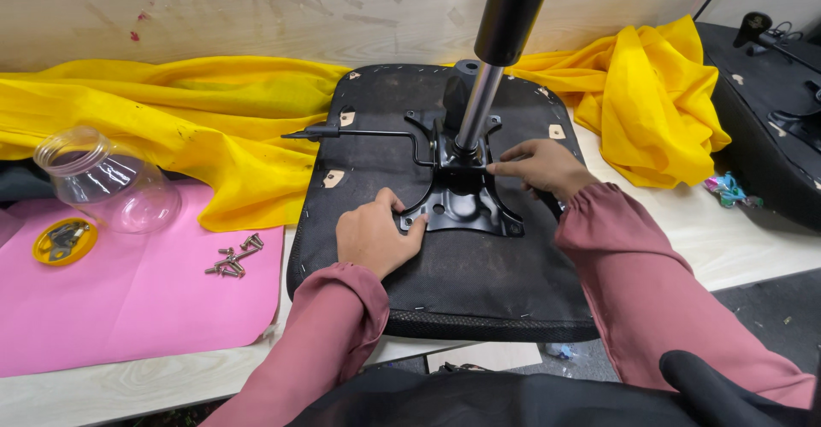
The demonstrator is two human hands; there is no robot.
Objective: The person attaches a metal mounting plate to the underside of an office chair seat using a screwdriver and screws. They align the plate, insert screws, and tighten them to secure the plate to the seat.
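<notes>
Workbench: left hand [374,237], right hand [540,167] press black mounting plate [460,207], fingers curled.

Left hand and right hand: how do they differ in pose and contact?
The left hand lies curled, fingers bent against the near-left arm of the black metal bracket; the right hand is flatter, fingers stretched toward the bracket's middle by the chrome post. The left sits nearer the camera. Both rest on the upturned seat base; neither closes around anything.

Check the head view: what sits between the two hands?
The black metal bracket on the seat underside, between left hand and right hand. Head view.
</notes>
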